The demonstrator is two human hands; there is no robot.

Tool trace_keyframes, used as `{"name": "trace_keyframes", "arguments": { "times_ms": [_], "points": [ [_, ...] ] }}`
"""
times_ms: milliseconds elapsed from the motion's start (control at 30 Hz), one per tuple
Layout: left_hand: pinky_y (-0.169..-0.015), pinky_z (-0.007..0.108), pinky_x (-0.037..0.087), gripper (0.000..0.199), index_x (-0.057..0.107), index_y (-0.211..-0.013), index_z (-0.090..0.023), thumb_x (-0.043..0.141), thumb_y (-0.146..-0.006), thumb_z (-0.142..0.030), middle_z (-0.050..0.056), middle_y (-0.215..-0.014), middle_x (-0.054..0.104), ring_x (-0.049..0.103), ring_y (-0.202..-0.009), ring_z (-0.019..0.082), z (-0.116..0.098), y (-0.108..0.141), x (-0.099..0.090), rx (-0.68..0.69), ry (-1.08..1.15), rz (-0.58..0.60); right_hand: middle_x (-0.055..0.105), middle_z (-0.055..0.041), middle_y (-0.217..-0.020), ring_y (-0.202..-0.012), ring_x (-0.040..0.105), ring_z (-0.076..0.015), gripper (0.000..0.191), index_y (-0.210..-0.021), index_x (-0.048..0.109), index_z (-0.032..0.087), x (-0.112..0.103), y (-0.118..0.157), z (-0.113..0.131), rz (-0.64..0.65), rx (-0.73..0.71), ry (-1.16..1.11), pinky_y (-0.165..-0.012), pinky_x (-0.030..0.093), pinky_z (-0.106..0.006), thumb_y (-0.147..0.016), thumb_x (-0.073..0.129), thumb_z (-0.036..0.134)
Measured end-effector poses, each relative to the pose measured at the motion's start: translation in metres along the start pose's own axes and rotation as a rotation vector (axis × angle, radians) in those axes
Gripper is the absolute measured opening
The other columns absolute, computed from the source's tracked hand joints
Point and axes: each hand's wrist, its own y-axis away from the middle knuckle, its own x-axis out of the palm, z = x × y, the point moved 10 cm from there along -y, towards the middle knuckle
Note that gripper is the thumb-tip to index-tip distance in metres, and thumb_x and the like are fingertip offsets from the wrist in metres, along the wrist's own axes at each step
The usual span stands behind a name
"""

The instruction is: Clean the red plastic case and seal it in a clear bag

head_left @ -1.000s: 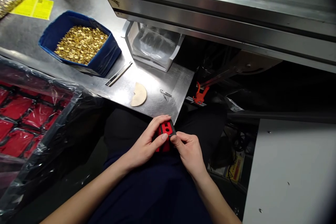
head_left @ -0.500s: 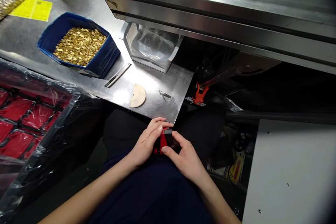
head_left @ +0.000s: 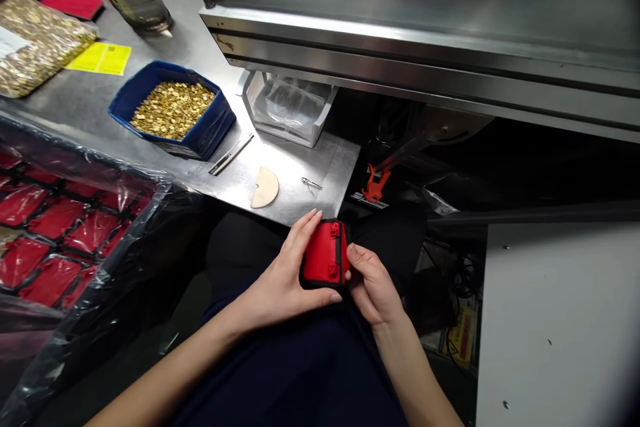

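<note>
A small red case with black edges [head_left: 320, 255] is held over my lap, its flat red face with two small red clips turned up toward me. My left hand [head_left: 287, 278] wraps its left side, fingers along the far edge and thumb along the near edge. At the case's right edge, my right hand [head_left: 373, 278] is closed, thumb and fingertips pinching that edge. Just beyond, on the metal table [head_left: 235, 190], lie a pale half-round disc [head_left: 265, 187] and a nail clipper [head_left: 312, 183].
A blue bin [head_left: 220, 127] of small brass parts, a slim cutter knife [head_left: 231, 154] and a clear plastic drawer [head_left: 313, 130] are on the table. A lined crate of red cases [head_left: 55, 217] stands at left. The conveyor's metal side [head_left: 400, 47] spans the back.
The red case has been turned from its narrow side to its broad red face. My left hand now spreads around its left side, while my right thumb has moved up to its right edge.
</note>
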Motion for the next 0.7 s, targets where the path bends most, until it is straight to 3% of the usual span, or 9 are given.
{"name": "trace_keyframes", "arguments": {
  "times_ms": [167,367,533,700],
  "points": [
    [-0.127,0.058,0.028,0.114,0.017,-0.163,-0.036,0.089,-0.076,-0.047,0.011,-0.168,0.026,0.028,-0.153,0.038,-0.02,0.009,0.001,0.065,-0.039,0.009,0.043,0.0082,-0.048,-0.043,0.035,-0.0059,0.041,-0.066,0.06,0.019,-0.021,0.011,-0.007,-0.02,0.016,-0.167,-0.045,0.036,-0.019,-0.079,0.085,0.048],
    [-0.127,0.058,0.026,0.113,0.017,-0.164,-0.036,0.09,-0.077,-0.041,0.012,-0.169,0.028,0.03,-0.154,0.038,-0.041,0.02,0.008,0.155,0.004,0.078,0.068,0.0013,-0.065,-0.057,0.064,-0.0149,0.024,-0.089,0.072,0.02,-0.037,0.02,-0.022,-0.032,0.024,-0.287,-0.053,0.053,-0.026,-0.081,0.083,0.04],
    [-0.129,0.055,0.024,0.12,0.017,-0.164,-0.038,0.094,-0.072,-0.04,0.01,-0.17,0.03,0.029,-0.155,0.036,-0.033,0.024,0.009,0.137,0.038,0.041,0.079,-0.0062,-0.091,-0.078,0.075,-0.0206,0.025,-0.099,0.075,0.017,-0.038,0.024,-0.034,-0.03,0.046,-0.385,-0.069,0.062,-0.032,-0.084,0.082,0.036],
    [-0.13,0.053,0.023,0.119,0.015,-0.164,-0.04,0.093,-0.074,-0.036,0.009,-0.171,0.029,0.03,-0.155,0.034,-0.023,0.023,0.01,0.125,0.067,0.009,0.08,-0.0059,-0.092,-0.079,0.076,-0.0184,0.026,-0.099,0.076,0.016,-0.04,0.026,-0.038,-0.023,0.047,-0.458,-0.072,0.062,-0.029,-0.085,0.083,0.037]
  ]
}}
